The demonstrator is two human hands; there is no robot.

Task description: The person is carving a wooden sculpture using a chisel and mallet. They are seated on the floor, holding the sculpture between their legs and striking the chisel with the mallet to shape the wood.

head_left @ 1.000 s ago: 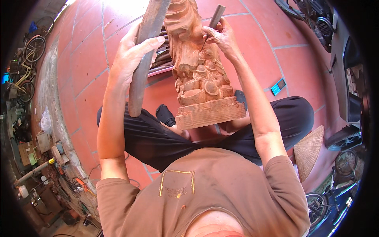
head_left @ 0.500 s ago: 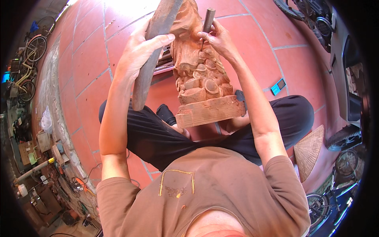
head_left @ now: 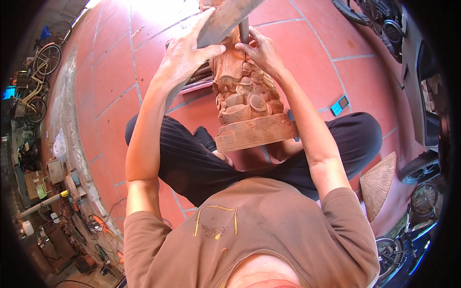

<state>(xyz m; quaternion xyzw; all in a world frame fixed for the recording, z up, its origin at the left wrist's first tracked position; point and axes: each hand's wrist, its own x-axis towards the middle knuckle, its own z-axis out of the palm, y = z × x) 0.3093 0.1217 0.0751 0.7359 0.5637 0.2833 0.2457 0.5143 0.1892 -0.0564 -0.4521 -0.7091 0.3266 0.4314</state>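
A carved wooden sculpture (head_left: 247, 93), reddish brown with rounded lumps and folds, rests in front of my crossed legs, its flat base (head_left: 257, 132) towards me. My left hand (head_left: 185, 57) grips a long, flat, grey-brown wooden mallet (head_left: 223, 24), which slants up to the right across the sculpture's top. Between the fingers of my right hand (head_left: 263, 52) stands a chisel (head_left: 244, 32) with a dark round handle, its thin blade pointing down at the carving. The mallet lies over or against the chisel's upper end; whether they touch I cannot tell. The mallet hides the sculpture's upper part.
Behind the sculpture's left side, a tray (head_left: 197, 86) holds several long tools. A blue phone (head_left: 339, 105) lies on the red tiled floor (head_left: 314, 62) at right, and a conical hat (head_left: 378, 186) is beside my knee. Motorbikes (head_left: 391, 31) stand at right; bicycles (head_left: 41, 77) and clutter line the left.
The mallet's far end has swung right, over the chisel's top, and my left hand has turned with it. The chisel stands a little more upright; the sculpture is almost unmoved.
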